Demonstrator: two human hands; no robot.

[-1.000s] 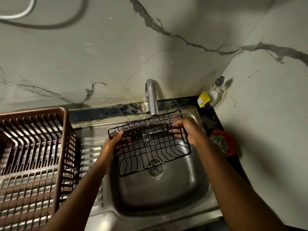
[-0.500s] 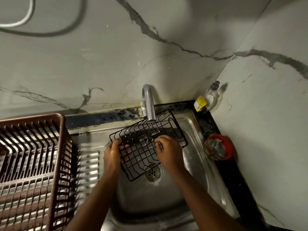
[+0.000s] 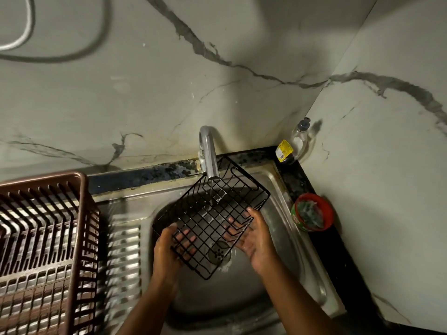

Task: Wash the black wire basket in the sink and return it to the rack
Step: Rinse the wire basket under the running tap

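Observation:
The black wire basket point(image 3: 212, 213) hangs tilted over the steel sink point(image 3: 290, 274), its far end under the faucet point(image 3: 208, 153). A thin stream of water runs onto its mesh. My left hand point(image 3: 167, 252) grips the basket's near left side, fingers showing through the wires. My right hand point(image 3: 254, 235) grips the near right side, with the fingers under the mesh. The brown plastic dish rack point(image 3: 43, 250) stands left of the sink on the drainboard.
A clear dish soap bottle point(image 3: 291, 146) with a yellow label stands in the back right corner. A red tub point(image 3: 312, 215) with a scrubber inside sits on the dark counter right of the sink. Marble walls close in behind and to the right.
The basket has turned clockwise and tipped, its far end now under the faucet. My right hand slid from the far edge to the near right side, beneath the mesh.

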